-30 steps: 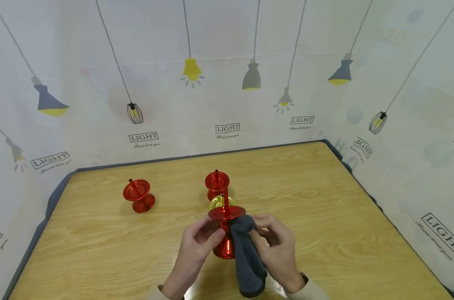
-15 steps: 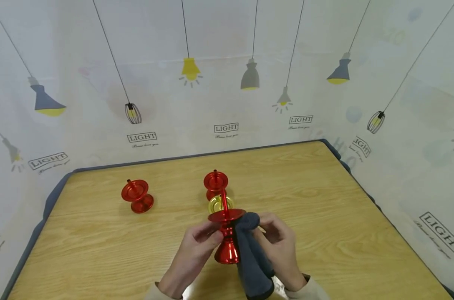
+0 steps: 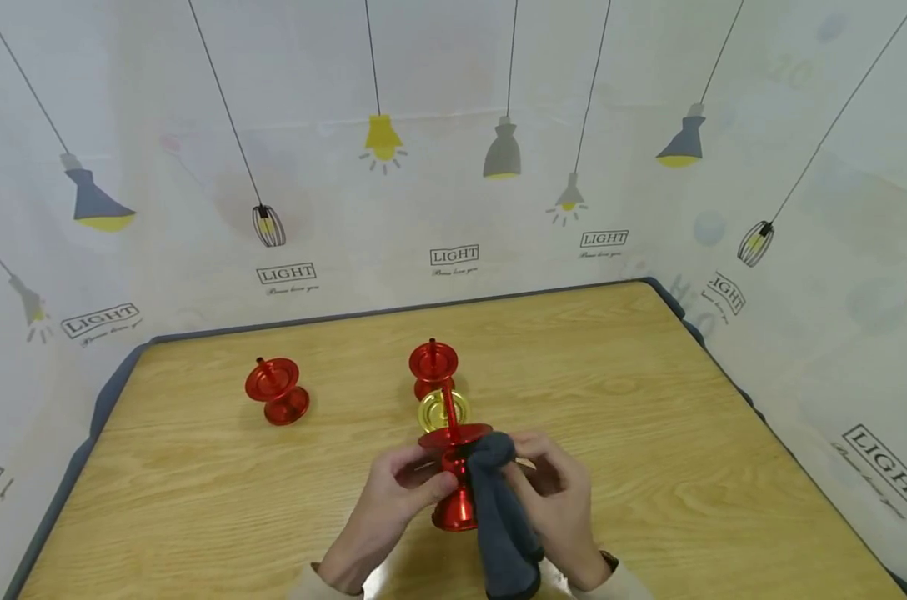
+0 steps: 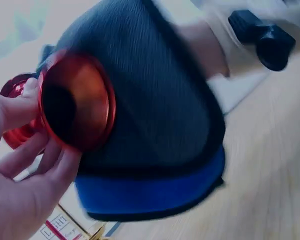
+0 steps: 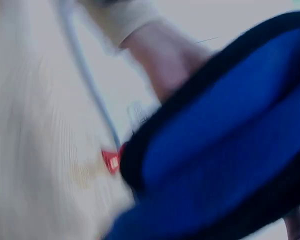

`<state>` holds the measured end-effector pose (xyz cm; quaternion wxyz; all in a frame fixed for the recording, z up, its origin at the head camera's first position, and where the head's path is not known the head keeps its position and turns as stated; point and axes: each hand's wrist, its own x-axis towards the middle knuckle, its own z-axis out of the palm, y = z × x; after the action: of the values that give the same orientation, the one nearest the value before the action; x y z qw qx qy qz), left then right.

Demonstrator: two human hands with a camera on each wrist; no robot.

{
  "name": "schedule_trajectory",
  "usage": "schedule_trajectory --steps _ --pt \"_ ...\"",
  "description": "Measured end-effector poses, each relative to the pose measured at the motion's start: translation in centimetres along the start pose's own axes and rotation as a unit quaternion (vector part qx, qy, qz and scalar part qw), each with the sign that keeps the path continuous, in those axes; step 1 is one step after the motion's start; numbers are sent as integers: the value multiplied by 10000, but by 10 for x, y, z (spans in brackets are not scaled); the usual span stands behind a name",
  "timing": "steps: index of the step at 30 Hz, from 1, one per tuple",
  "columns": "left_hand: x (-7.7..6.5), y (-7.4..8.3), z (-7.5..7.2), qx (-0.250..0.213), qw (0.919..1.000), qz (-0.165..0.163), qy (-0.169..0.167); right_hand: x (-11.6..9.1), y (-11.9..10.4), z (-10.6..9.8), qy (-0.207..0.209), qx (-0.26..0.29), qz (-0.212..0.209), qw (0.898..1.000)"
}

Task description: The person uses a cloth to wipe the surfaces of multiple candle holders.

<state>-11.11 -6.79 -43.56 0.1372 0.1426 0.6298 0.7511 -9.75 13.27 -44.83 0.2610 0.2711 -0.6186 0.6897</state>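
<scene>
My left hand (image 3: 393, 496) grips a shiny red metal candle holder (image 3: 455, 512) by its waist, under the wide dish, with the thumb on the near side. Its thin upright stem leans a little to the left. On the right side, my right hand (image 3: 560, 496) pinches a dark grey-blue cloth (image 3: 502, 521) against the holder just below the dish, and the cloth hangs down. In the left wrist view the hollow base (image 4: 97, 100) faces the camera with the cloth behind it. The bright blue inner side of the cloth (image 5: 215, 150) hides most of the right wrist view.
On the wooden table (image 3: 611, 358), another red candle holder (image 3: 286, 406) stands at the left and a third (image 3: 433, 364) at the back middle. A gold one (image 3: 458, 410) sits just beyond my hands. A printed curtain (image 3: 453, 200) borders the table.
The held candle holder has shifted slightly down and to the right, and its stem has tipped left. The cloth has shifted slightly at its side. The standing holders have not moved.
</scene>
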Motion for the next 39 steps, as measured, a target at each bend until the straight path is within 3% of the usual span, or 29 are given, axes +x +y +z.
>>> schedule_trajectory --steps 3,5,8,10,12,14,16,19,21,23,25,27,29,30,32,35,37,39 --pt "-1 0 -2 -186 9995 -86 -256 -2 -2 -2 129 121 593 9981" --pt "-1 -1 2 58 9998 84 -182 -2 -1 -3 123 -86 486 9987" --pt "-2 -1 11 614 9973 362 149 -2 4 -3 14 -473 -317 9984" --pt "-2 -2 14 919 9939 511 347 -3 8 -3 -45 -723 -969 9927" --pt "-3 -2 13 945 9938 381 437 -4 12 -2 -99 -995 -1533 9831" --pt "-3 -1 8 758 9963 158 363 -6 13 -1 -142 -1045 -1701 9798" --pt "-5 -1 2 429 9990 -65 108 -9 13 -1 -171 -826 -1491 9852" --pt "-7 -1 -1 -21 9996 -266 -122 -12 9 -1 -100 -257 -664 9974" --pt "-8 -1 0 -75 9998 -155 -94 -12 7 -1 0 -66 -222 9997" --pt "-9 -3 4 184 9998 61 -36 -11 6 -1 6 -195 -186 9996" --pt "-11 -4 10 890 9954 329 145 -9 8 0 -98 -850 -847 9927" --pt "-12 -6 14 1605 9850 524 358 -8 11 1 -117 -1476 -1605 9759" --pt "-13 -7 16 1979 9775 547 484 -8 12 3 -61 -1914 -2147 9577" --pt "-14 -7 15 1995 9770 539 519 -8 13 4 -50 -2010 -2244 9535" --pt "-14 -8 13 1701 9830 553 412 -11 12 4 -176 -1509 -1979 9684" --pt "-13 -11 6 1038 9918 737 -77 -15 10 2 -309 -496 -1101 9922" --pt "-12 -14 -1 728 9930 835 -406 -17 9 2 -304 69 -576 9979" --pt "-11 -16 -9 478 9929 916 -596 -18 6 1 -203 214 -194 9994"
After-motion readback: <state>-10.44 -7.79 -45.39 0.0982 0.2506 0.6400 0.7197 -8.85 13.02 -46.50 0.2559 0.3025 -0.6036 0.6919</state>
